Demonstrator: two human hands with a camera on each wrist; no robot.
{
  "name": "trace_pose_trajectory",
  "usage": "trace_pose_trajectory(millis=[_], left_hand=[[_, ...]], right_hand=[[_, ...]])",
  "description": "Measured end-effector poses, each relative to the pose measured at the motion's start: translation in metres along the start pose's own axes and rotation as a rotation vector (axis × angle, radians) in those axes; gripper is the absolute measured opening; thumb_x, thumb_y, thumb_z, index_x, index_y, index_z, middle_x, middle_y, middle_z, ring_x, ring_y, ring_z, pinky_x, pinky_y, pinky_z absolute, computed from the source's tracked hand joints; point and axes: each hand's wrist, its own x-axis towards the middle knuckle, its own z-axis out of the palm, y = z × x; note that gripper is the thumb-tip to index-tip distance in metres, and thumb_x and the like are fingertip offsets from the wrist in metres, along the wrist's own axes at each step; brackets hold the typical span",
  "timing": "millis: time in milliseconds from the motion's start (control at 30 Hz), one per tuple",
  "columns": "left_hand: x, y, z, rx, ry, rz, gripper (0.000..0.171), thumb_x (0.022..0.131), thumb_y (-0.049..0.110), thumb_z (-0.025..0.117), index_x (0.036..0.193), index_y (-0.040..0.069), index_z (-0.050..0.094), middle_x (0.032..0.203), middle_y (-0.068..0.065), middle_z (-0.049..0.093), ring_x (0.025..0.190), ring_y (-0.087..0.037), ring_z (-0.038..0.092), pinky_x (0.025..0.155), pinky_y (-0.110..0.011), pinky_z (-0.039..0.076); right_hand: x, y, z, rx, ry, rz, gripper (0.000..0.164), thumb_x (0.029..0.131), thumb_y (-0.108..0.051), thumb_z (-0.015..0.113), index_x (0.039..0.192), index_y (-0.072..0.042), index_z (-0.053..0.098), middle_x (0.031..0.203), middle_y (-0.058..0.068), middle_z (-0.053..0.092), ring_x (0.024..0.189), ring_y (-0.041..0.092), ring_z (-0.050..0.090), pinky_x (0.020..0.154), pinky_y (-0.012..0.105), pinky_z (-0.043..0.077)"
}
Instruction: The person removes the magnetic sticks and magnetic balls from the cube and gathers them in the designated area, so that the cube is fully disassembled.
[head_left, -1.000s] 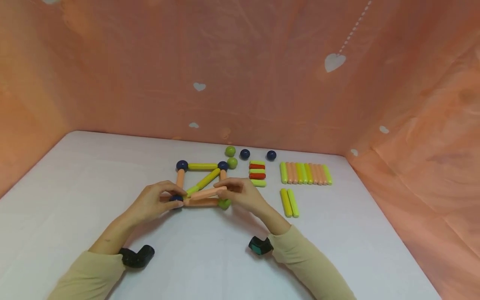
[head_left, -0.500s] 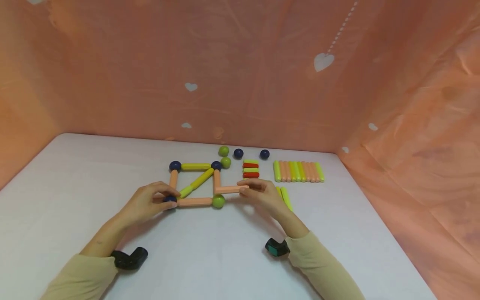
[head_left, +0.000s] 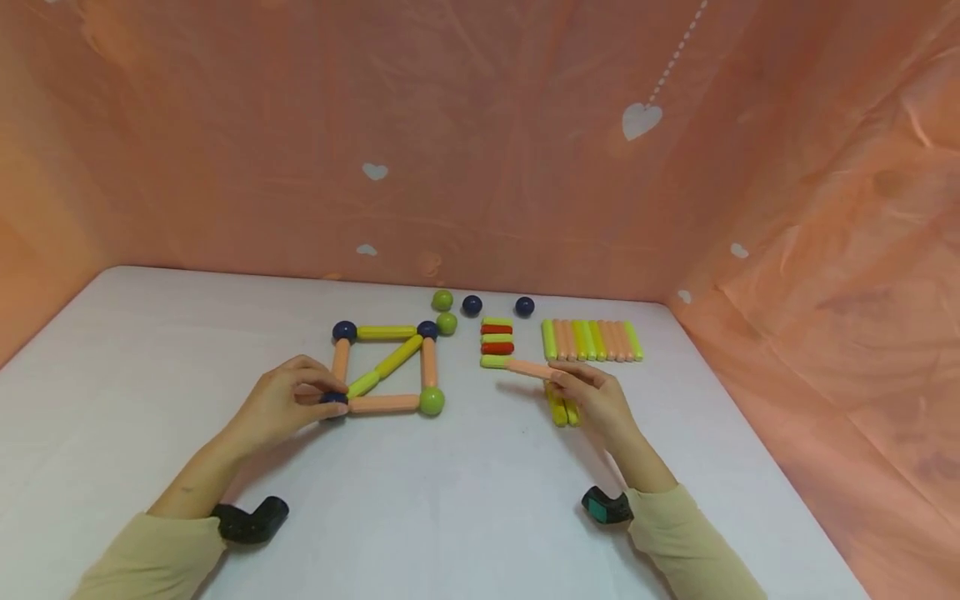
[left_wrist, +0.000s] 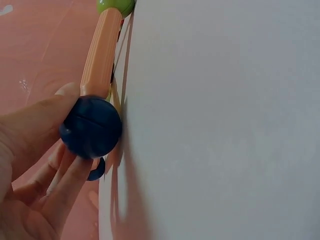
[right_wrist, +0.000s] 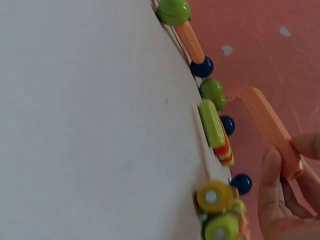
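Observation:
My left hand pinches the dark blue ball at the near left corner of a square built of magnetic rods and balls. Peach rods form its near side and both flanks, a yellow rod its far side. A yellow and lime diagonal crosses it, and a green ball marks the near right corner. Farther right, my right hand holds a loose peach rod by one end, raised above the table. In the head view that rod's tip overlaps a short lime rod.
Short lime and red rods lie stacked right of the square. Behind are loose green balls and dark blue balls. A row of long rods lies at the right, with two yellowish rods in front, partly behind my right hand.
My right hand has moved right, carrying the peach rod away from the square toward the loose rods. My left hand stays at the blue corner ball. The head view has shifted slightly.

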Motion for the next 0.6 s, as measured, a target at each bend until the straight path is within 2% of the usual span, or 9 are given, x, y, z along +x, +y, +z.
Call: trace_pose_trajectory(millis=[100, 200, 400, 600], left_hand=[[0.0, 0.001, -0.002, -0.008, -0.018, -0.032, 0.021, 0.078, 0.016, 0.08, 0.097, 0.008, 0.074, 0.098, -0.007, 0.061, 0.097, -0.028, 0.058, 0.085, -0.049, 0.048], [0.0, 0.0, -0.004, -0.016, -0.043, -0.051, 0.023, 0.079, 0.018, 0.079, 0.099, 0.008, 0.073, 0.098, -0.007, 0.061, 0.095, -0.029, 0.061, 0.082, -0.047, 0.052], [0.0, -0.004, -0.009, -0.037, -0.117, -0.048, 0.031, 0.078, 0.021, 0.08, 0.104, 0.006, 0.071, 0.099, -0.007, 0.063, 0.093, -0.026, 0.063, 0.08, -0.04, 0.053], [0.0, -0.007, -0.011, -0.077, -0.187, -0.055, 0.036, 0.079, 0.016, 0.078, 0.111, 0.002, 0.068, 0.106, -0.015, 0.064, 0.098, -0.033, 0.064, 0.084, -0.045, 0.053]], right_hand=[[-0.001, 0.001, -0.013, 0.059, 0.066, 0.023, 0.043, 0.094, -0.015, 0.061, 0.13, 0.007, 0.053, 0.106, 0.001, 0.064, 0.086, 0.005, 0.064, 0.082, 0.018, 0.052], [-0.001, 0.004, -0.022, 0.052, 0.108, 0.047, 0.044, 0.095, -0.015, 0.06, 0.131, 0.007, 0.052, 0.095, -0.004, 0.066, 0.082, 0.002, 0.065, 0.079, 0.017, 0.052], [-0.001, 0.009, -0.033, 0.053, 0.136, 0.063, 0.046, 0.094, -0.015, 0.061, 0.131, 0.009, 0.051, 0.088, -0.007, 0.069, 0.081, 0.002, 0.065, 0.079, 0.017, 0.052], [-0.003, 0.011, -0.041, 0.087, 0.146, 0.066, 0.048, 0.095, -0.014, 0.059, 0.134, 0.011, 0.046, 0.083, -0.006, 0.071, 0.078, 0.001, 0.066, 0.076, 0.017, 0.053]])
